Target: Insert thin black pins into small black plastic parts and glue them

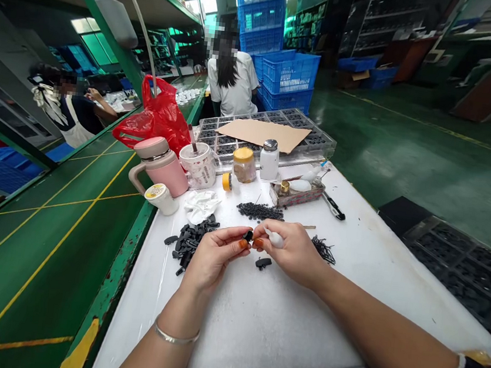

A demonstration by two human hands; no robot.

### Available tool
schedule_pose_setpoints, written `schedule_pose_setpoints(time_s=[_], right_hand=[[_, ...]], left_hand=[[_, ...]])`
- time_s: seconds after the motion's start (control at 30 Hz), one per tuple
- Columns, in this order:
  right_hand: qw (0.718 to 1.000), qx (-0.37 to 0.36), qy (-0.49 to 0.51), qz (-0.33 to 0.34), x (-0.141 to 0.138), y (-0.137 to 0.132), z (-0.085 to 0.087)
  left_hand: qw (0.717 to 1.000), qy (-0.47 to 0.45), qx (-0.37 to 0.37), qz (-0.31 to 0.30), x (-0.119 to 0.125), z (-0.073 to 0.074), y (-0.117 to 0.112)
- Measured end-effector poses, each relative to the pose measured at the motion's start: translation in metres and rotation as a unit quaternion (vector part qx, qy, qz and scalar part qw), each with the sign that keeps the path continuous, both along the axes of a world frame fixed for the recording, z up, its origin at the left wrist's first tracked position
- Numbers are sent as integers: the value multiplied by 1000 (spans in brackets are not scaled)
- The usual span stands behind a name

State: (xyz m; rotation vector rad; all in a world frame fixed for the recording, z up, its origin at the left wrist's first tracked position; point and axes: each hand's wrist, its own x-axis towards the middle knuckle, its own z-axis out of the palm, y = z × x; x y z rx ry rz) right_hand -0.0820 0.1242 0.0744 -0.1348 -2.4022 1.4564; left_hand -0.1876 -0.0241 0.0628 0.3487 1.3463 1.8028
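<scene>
My left hand (213, 255) pinches a small black plastic part (247, 235) between thumb and fingers. In my right hand (295, 250) is a small white squeeze bottle (275, 239), its tip end pointed at the black part, beside the left fingertips. Whether the tip touches the part is hidden by the fingers. One loose black piece (263, 263) lies on the white tabletop just below the hands. Left of my left hand spreads a pile of black plastic pieces (192, 240). Beyond the hands sits a heap of tiny black parts (260, 211), and thin black pins (323, 249) lie right of my right hand.
Along the back stand a pink mug (167, 169), a patterned cup (197, 167), a yellow-lidded jar (244, 166), a white dispenser bottle (269, 162) and a tray of tools (300, 195). Behind them, cardboard (264, 132) covers a compartment tray. Two people work farther off.
</scene>
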Motion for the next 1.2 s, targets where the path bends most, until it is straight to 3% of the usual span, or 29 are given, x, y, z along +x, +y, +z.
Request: schedule_pose_setpoints(time_s=[0.63,0.9,1.2], right_hand=[[993,48,52,-95,7,-8,9],[993,52,99,-31,9,-8,11],[994,74,63,-53,9,-9,11]], left_hand=[[994,-105,34,-11,-3,1,0],[993,-106,48,8,-4,-2,0],[995,-89,50,3,0,-3,2]])
